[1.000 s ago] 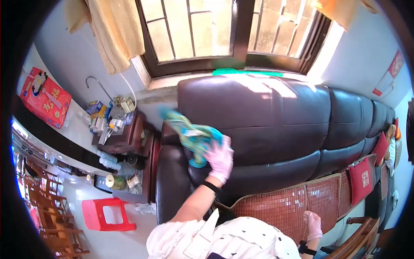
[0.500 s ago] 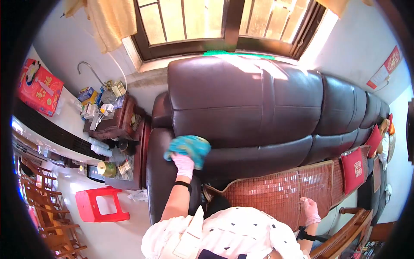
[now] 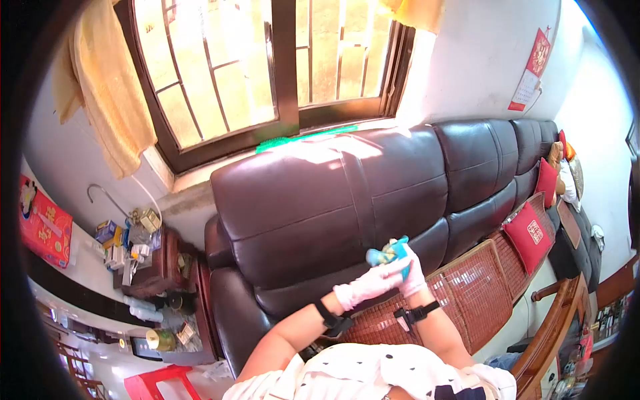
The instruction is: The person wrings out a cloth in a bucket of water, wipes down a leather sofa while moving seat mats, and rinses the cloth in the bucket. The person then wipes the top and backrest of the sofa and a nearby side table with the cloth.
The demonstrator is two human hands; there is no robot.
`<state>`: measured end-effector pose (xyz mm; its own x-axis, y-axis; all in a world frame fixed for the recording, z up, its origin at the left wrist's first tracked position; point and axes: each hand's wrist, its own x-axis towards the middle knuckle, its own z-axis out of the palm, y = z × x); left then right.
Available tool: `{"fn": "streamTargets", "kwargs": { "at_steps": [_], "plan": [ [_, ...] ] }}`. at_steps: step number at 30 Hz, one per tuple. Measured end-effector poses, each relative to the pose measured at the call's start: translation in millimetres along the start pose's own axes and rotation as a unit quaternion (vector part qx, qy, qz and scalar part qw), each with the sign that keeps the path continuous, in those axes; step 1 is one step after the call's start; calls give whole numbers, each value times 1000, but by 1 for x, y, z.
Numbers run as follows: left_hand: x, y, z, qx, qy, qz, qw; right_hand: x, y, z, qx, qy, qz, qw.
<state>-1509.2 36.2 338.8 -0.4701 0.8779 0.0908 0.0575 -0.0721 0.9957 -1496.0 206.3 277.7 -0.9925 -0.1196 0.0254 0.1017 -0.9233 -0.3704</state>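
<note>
A teal cloth with yellowish patches is bunched up in front of the sofa's backrest. My left hand, in a pale pink glove, is closed on the cloth from the left. On the right side, my right hand, gloved the same way, also grips it, and the two hands touch or nearly touch. Part of the cloth is hidden behind the fingers. Behind the hands rises the dark brown leather sofa, and a woven brown seat mat lies below and to the right.
A red cushion rests farther along the sofa. To the left stand a wooden side cabinet with boxes on it and a red plastic stool. A carved wooden armrest is near my right side. A window is behind the sofa.
My left hand has moved right with the cloth, away from the sofa's left end. My right hand has come up from the seat mat and taken hold of it too. The view has shifted.
</note>
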Motion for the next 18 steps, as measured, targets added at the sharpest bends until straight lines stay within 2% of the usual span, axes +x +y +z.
{"fn": "streamTargets", "kwargs": {
  "at_steps": [1, 2, 3, 4, 5, 6, 7, 8, 9, 10, 11, 12, 14, 16, 17, 18],
  "plan": [
    [-12, 27, -13, 94, 23, 111, 989, 3, -7, 63, -129, 167, -9, 978],
    [-21, 65, -46, 339, 47, 191, 920, 17, -15, 104, -178, 149, -85, 969],
    [-36, 121, -73, 495, 94, 200, 840, 37, -29, 128, -226, 128, -162, 952],
    [-50, 144, -99, 606, 193, 138, 760, 60, -53, 134, -311, 115, -204, 921],
    [-69, 171, -108, 678, 319, -51, 660, 81, -78, 134, -391, 106, -244, 881],
    [-88, 133, -139, 708, 451, -68, 539, 108, -100, 132, -546, 117, -343, 755],
    [-103, 121, -169, 669, 495, -197, 519, 134, -119, 127, -675, 126, -421, 592],
    [-118, 99, -189, 684, 521, -227, 457, 160, -137, 122, -730, 185, -384, 534],
    [-130, 69, -208, 693, 525, -232, 436, 179, -150, 120, -776, 241, -343, 472],
    [-129, 64, -213, 674, 532, -229, 458, 189, -145, 136, -777, 371, -196, 469],
    [-128, 60, -216, 654, 537, -229, 481, 235, -157, 61, -760, 395, -289, 428],
    [-128, 56, -219, 655, 548, -207, 478, 228, -123, 128, -787, 370, -301, 392],
    [-127, 53, -220, 657, 560, -187, 470, 252, -50, 199, -960, 103, -190, 180],
    [-129, 51, -223, 660, 562, -167, 470, 261, 46, 219, -877, -28, -415, 240],
    [-132, 49, -224, 662, 560, -154, 473, 247, 75, 217, -880, -21, -410, 239],
    [-132, 49, -224, 660, 560, -173, 471, 229, 99, 220, -848, -135, -447, 251]
  ]
}}
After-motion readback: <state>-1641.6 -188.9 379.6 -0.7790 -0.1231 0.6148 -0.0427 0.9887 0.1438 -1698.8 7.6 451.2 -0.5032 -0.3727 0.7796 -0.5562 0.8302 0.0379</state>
